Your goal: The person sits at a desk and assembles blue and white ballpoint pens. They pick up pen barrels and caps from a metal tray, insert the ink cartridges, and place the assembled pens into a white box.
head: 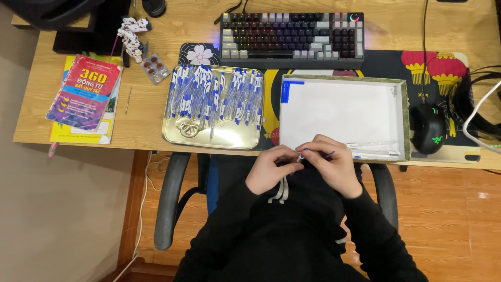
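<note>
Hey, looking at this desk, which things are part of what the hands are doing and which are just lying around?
In use: left hand, right hand, pen part, metal tray of pens, white box lid.
Lying about: keyboard, mouse, books, toy figure.

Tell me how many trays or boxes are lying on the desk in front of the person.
2. A gold metal tray full of blue-and-white pens lies below the keyboard's left end. A white box with a green rim lies right of it, before both hands.
</note>
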